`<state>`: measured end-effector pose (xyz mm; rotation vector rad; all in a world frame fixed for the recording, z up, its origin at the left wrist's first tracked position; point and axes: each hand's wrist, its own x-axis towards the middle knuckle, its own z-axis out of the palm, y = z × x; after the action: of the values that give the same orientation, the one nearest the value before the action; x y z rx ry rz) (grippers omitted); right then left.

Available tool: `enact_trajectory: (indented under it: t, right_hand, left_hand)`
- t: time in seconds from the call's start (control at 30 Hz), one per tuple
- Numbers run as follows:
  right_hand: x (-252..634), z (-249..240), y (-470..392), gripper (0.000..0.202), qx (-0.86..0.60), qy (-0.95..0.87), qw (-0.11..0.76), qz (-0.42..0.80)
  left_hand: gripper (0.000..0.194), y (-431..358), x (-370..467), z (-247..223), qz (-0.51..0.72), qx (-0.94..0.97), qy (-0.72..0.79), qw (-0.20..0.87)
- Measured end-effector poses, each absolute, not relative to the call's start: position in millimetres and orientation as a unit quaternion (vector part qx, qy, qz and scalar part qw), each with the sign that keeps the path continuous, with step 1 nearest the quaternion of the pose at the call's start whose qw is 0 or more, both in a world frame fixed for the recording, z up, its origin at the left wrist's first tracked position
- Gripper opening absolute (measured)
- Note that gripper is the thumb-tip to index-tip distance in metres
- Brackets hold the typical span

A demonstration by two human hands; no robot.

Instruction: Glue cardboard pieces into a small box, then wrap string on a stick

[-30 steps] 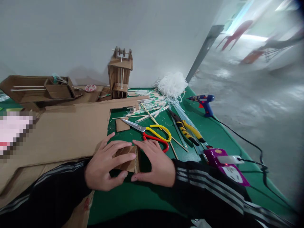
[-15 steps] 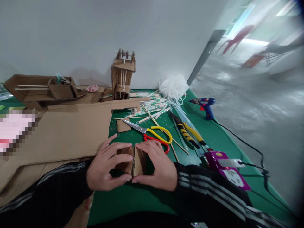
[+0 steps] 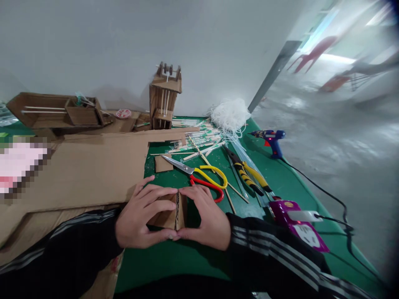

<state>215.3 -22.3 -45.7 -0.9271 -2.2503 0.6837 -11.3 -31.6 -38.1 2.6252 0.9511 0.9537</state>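
Observation:
My left hand (image 3: 145, 216) and my right hand (image 3: 204, 216) grip a small brown cardboard piece (image 3: 165, 216) from both sides, above the green tabletop. It has two faces meeting at an upright edge, where the corrugation shows. My fingers press at the top of that edge and my thumbs meet at its bottom. Whether it is one folded piece or two pieces together, I cannot tell. Just beyond my hands lie scissors (image 3: 187, 169) with one yellow and one red handle. A cardboard square (image 3: 163, 163) is by the blade tip.
A large cardboard sheet (image 3: 102, 166) covers the left. Cardboard models (image 3: 165, 101) stand by the wall. Thin sticks (image 3: 199, 141), white string (image 3: 230, 118) and pliers (image 3: 245, 172) lie beyond. A blue glue gun (image 3: 271, 139) and purple power strip (image 3: 296, 226) are on the right.
The two cardboard faces have come closer together along their shared edge, and the right face now looks narrower. Both hands keep their grip. The view has shifted slightly.

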Motion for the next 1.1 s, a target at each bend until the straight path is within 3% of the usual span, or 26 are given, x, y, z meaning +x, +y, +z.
enact_trajectory:
  t: [0.43,1.1]
  right_hand:
    - [213.4,-50.5,-20.3,0.083,-0.355,-0.843,0.296,0.274]
    - [213.8,-52.8,-19.6,0.089,-0.364,-0.842,0.279,0.283]
  left_hand:
    - [0.039,-32.5,-11.7,-37.9,0.319,0.871,0.333,0.171]
    - [0.039,-30.5,-12.0,-38.9,0.310,0.875,0.338,0.158]
